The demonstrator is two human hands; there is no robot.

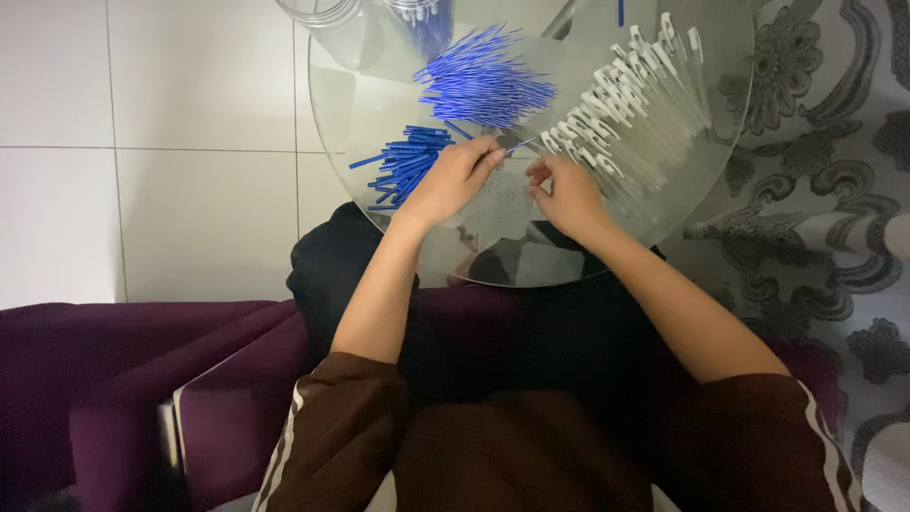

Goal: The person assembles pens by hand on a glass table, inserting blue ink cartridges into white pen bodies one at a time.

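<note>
Nearest the camera are brown sleeves [341, 427] with pale side stripes, and bare forearms reaching far over a dark lap to a round glass counter [360, 114]. The left hand [453, 180] is closed in a pinch, fingertips holding a thin blue rod [519, 144] that points to the right. The right hand [567, 196] sits just beside it with fingers curled; whether it grips anything cannot be told. Both hands rest over the near middle of the counter.

Just left of the left hand lies a small heap of blue sticks [406, 163]. Farther off, beyond the hands, a larger fan of blue-and-white refills [485, 81] spreads across the glass. To the right, a long bank of white clipped caps [626, 104] runs from the right hand toward the far edge. At the far left rim stands a clear jar [327, 19], with a second clear container [422, 21] of blue pieces beside it.

White floor tiles [142, 142] lie to the left, a grey patterned rug [834, 142] to the right, and purple cushions [123, 379] near left.
</note>
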